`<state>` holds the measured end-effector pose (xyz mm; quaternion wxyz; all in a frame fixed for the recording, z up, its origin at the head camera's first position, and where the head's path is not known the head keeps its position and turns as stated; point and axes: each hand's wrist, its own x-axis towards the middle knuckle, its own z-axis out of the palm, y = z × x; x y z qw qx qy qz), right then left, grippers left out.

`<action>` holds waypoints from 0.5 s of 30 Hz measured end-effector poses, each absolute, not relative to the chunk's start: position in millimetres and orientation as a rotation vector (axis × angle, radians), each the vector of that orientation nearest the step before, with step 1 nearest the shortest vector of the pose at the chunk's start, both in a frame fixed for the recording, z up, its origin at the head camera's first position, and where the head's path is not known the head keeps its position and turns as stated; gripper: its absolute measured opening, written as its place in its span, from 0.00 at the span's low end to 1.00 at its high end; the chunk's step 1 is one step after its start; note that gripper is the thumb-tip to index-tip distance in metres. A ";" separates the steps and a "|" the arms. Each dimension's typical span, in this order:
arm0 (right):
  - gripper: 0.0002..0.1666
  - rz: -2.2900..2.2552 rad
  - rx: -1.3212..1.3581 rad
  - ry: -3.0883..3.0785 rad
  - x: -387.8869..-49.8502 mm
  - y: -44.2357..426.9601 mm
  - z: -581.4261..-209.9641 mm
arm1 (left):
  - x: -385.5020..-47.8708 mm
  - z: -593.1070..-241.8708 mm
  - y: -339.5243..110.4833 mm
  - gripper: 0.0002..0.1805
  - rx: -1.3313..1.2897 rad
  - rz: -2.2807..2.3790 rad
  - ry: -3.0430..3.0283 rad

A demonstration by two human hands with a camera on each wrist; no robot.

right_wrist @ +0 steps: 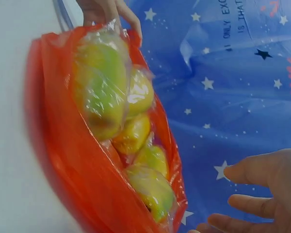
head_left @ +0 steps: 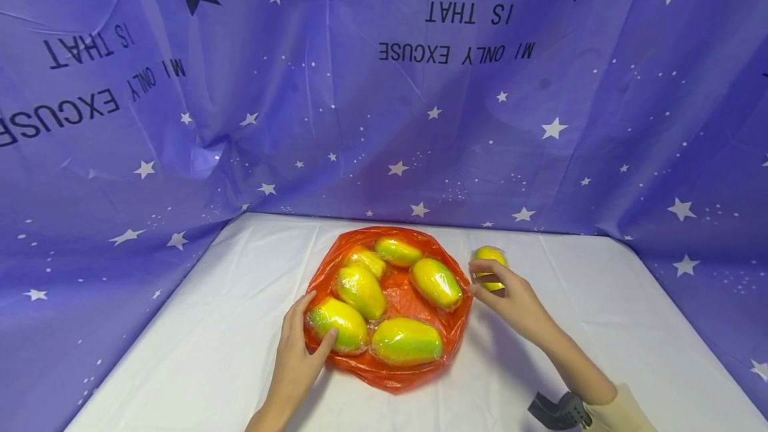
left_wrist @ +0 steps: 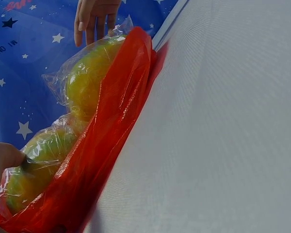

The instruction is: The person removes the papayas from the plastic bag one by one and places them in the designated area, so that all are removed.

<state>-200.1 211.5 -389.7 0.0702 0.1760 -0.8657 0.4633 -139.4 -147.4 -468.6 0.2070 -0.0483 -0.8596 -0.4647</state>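
Note:
A red plastic bag point(head_left: 408, 295), spread wide at the top, stands on the white table with several yellow-green mangoes in it, each in clear wrap. My left hand point(head_left: 300, 342) holds the bag's near left side. Its thumb lies on the lower-left mango point(head_left: 342, 324) and the fingers are outside the bag; the left wrist view shows that thumb point(left_wrist: 8, 156) touching the wrap. Just off the bag's right edge, my right hand point(head_left: 513, 299) has its fingers apart, with nothing in them in the right wrist view. Behind those fingers, partly hidden, another wrapped mango point(head_left: 491, 257) sits on the table.
A white cloth point(head_left: 198, 325) covers the table. Purple fabric with stars and lettering point(head_left: 360, 119) hangs behind and at both sides. A dark strap point(head_left: 558, 412) is by the right sleeve point(head_left: 621, 412).

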 end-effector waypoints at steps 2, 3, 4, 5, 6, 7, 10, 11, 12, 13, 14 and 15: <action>0.22 1.391 0.553 -2.605 -198.6 208.0 -390.5 | -139.6 -468.7 -147.5 0.40 -0.134 -1.293 -2.395; 0.22 1.392 0.571 -2.604 -198.1 206.1 -391.0 | -139.7 -468.7 -147.5 0.40 -0.134 -1.293 -2.396; 0.22 1.397 0.593 -2.604 -197.6 204.2 -391.5 | -139.7 -468.8 -147.5 0.40 -0.132 -1.293 -2.398; 0.22 1.404 0.619 -2.603 -197.1 202.0 -392.0 | -139.7 -468.9 -147.6 0.40 -0.132 -1.292 -2.399; 0.22 1.413 0.647 -2.604 -196.8 199.7 -392.9 | -139.7 -468.9 -147.6 0.40 -0.132 -1.293 -2.400; 0.21 1.417 0.679 -2.604 -196.6 197.8 -394.1 | -139.6 -468.9 -147.7 0.40 -0.132 -1.293 -2.401; 0.21 1.412 0.770 -2.599 -192.7 190.9 -394.0 | -139.4 -468.9 -147.8 0.40 -0.133 -1.292 -2.400; 0.21 1.407 0.793 -2.601 -191.7 189.1 -394.4 | -139.4 -469.0 -147.9 0.40 -0.134 -1.291 -2.399; 0.21 1.400 0.818 -2.603 -190.7 187.5 -394.8 | -139.5 -469.1 -147.9 0.40 -0.135 -1.291 -2.398; 0.20 1.397 0.839 -2.604 -189.7 186.2 -395.1 | -139.7 -469.3 -147.8 0.40 -0.136 -1.289 -2.396; 0.20 1.394 0.854 -2.607 -188.7 184.8 -395.3 | -139.8 -469.4 -147.8 0.39 -0.138 -1.286 -2.395; 0.21 1.389 0.869 -2.608 -187.8 183.5 -395.9 | -139.9 -469.6 -147.7 0.39 -0.139 -1.285 -2.394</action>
